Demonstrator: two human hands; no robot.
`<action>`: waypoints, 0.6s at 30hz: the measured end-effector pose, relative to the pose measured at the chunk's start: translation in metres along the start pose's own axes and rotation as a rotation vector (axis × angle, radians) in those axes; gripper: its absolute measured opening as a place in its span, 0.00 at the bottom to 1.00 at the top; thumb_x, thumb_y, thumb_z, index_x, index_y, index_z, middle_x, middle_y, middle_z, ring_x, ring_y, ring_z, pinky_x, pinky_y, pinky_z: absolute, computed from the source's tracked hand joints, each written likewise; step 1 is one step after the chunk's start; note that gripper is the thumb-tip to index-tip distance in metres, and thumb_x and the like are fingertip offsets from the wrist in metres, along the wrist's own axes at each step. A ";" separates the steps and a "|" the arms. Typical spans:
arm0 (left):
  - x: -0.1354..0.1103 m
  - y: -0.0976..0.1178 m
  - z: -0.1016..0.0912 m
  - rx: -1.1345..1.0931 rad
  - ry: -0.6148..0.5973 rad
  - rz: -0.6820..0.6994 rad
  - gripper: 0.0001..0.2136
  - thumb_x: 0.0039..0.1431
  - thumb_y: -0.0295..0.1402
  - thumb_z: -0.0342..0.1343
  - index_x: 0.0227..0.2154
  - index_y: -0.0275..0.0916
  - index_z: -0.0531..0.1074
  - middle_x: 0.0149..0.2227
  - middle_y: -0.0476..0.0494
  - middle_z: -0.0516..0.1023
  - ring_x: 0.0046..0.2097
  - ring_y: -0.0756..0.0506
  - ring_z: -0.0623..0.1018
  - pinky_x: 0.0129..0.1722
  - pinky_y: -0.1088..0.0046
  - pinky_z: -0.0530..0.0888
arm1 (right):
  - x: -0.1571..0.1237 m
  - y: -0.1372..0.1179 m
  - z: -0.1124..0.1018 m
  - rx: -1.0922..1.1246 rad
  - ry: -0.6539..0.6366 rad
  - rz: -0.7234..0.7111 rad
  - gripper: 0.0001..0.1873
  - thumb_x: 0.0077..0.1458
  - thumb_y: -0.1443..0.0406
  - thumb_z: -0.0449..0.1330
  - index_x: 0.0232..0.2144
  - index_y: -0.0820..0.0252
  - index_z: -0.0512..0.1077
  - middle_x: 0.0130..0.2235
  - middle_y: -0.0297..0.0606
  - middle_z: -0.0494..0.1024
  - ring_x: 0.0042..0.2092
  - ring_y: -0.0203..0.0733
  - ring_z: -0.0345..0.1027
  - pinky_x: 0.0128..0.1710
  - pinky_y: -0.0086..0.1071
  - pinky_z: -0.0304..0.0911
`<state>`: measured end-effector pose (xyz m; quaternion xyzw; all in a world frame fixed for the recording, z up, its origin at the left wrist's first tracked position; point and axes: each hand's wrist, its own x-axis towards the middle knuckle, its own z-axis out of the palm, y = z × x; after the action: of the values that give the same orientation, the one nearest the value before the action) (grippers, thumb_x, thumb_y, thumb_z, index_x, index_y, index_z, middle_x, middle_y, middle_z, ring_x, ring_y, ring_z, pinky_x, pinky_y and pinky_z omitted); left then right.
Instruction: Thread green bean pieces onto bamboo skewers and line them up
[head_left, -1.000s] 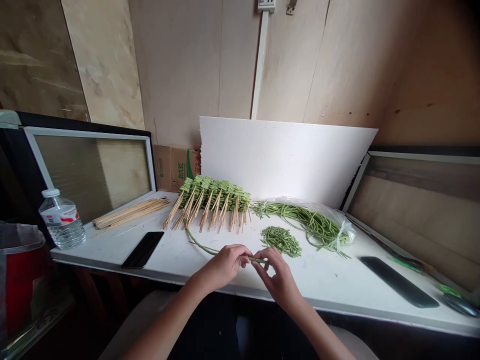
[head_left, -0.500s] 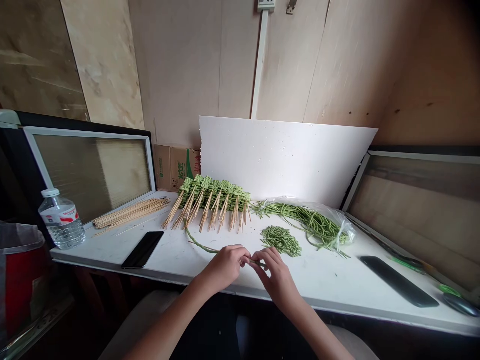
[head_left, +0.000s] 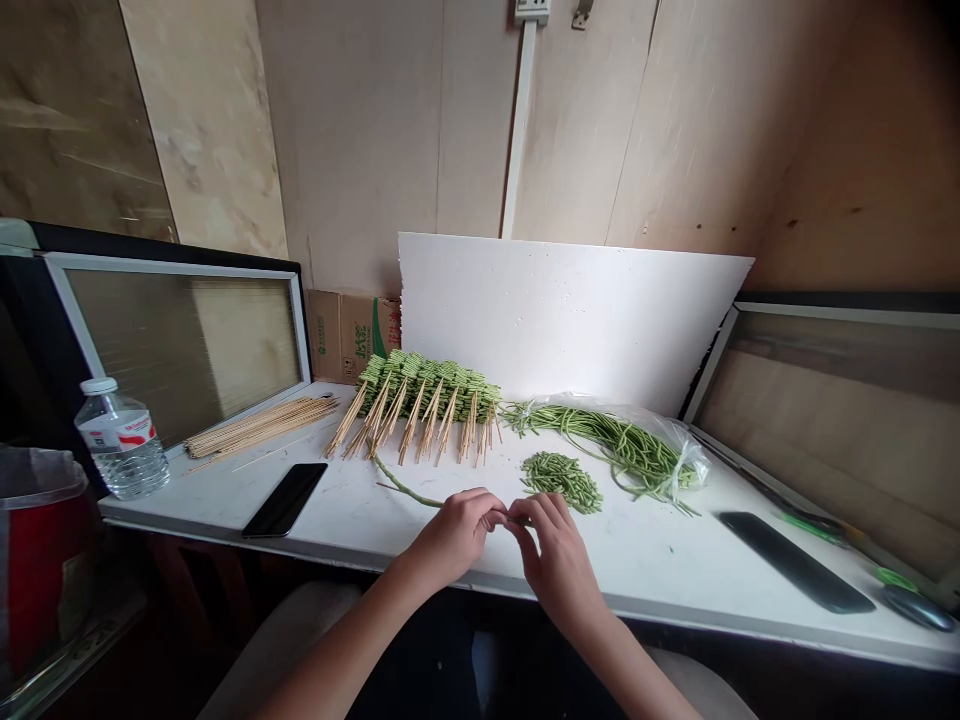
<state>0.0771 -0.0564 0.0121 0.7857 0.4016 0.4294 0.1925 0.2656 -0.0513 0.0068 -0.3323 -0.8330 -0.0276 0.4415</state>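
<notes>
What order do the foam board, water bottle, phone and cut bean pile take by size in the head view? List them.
1. foam board
2. water bottle
3. phone, cut bean pile: alike, unranked

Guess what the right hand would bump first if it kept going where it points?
Likely the left hand, right ahead of the right hand; both pinch a long green bean. Depth is unclear.

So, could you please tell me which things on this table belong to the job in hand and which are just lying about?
In use: long bean pinched between left hand and right hand; cut bean pieces; bag of long beans; finished bean skewers; bare bamboo skewers.
Lying about: phone; water bottle; cardboard box; black bar at the right.
</notes>
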 end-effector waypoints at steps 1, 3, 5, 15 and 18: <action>0.000 0.002 0.001 -0.007 -0.007 -0.005 0.11 0.66 0.21 0.50 0.37 0.38 0.76 0.37 0.45 0.78 0.38 0.47 0.76 0.38 0.74 0.70 | -0.001 0.000 0.001 0.016 0.008 0.004 0.09 0.66 0.74 0.55 0.40 0.54 0.67 0.37 0.38 0.74 0.41 0.48 0.63 0.39 0.40 0.63; 0.000 0.005 0.004 -0.033 -0.010 -0.018 0.10 0.65 0.22 0.50 0.34 0.38 0.75 0.35 0.46 0.77 0.37 0.48 0.75 0.37 0.74 0.69 | -0.003 -0.001 0.002 0.060 0.033 0.025 0.12 0.65 0.77 0.52 0.38 0.54 0.67 0.36 0.38 0.74 0.41 0.48 0.62 0.40 0.40 0.62; 0.000 0.009 0.006 -0.076 0.001 -0.030 0.10 0.65 0.22 0.51 0.31 0.38 0.74 0.32 0.47 0.76 0.35 0.49 0.73 0.35 0.75 0.67 | -0.005 -0.005 0.003 0.117 0.072 0.084 0.15 0.62 0.79 0.51 0.37 0.54 0.67 0.36 0.38 0.74 0.42 0.48 0.62 0.41 0.40 0.62; 0.002 0.008 0.009 -0.296 0.029 -0.049 0.10 0.59 0.21 0.51 0.26 0.36 0.73 0.26 0.50 0.72 0.30 0.51 0.71 0.33 0.76 0.67 | -0.005 -0.015 0.004 0.366 0.146 0.329 0.12 0.53 0.76 0.53 0.30 0.54 0.71 0.33 0.38 0.76 0.42 0.49 0.64 0.41 0.38 0.63; 0.000 0.005 0.013 -0.336 0.032 -0.079 0.10 0.59 0.22 0.52 0.25 0.36 0.74 0.24 0.50 0.70 0.29 0.51 0.70 0.32 0.76 0.67 | -0.007 -0.015 0.007 0.407 0.151 0.400 0.09 0.54 0.72 0.56 0.30 0.54 0.73 0.33 0.38 0.76 0.42 0.49 0.66 0.41 0.38 0.63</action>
<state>0.0904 -0.0583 0.0080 0.7191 0.3577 0.4951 0.3314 0.2551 -0.0641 0.0009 -0.3914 -0.7042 0.2029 0.5566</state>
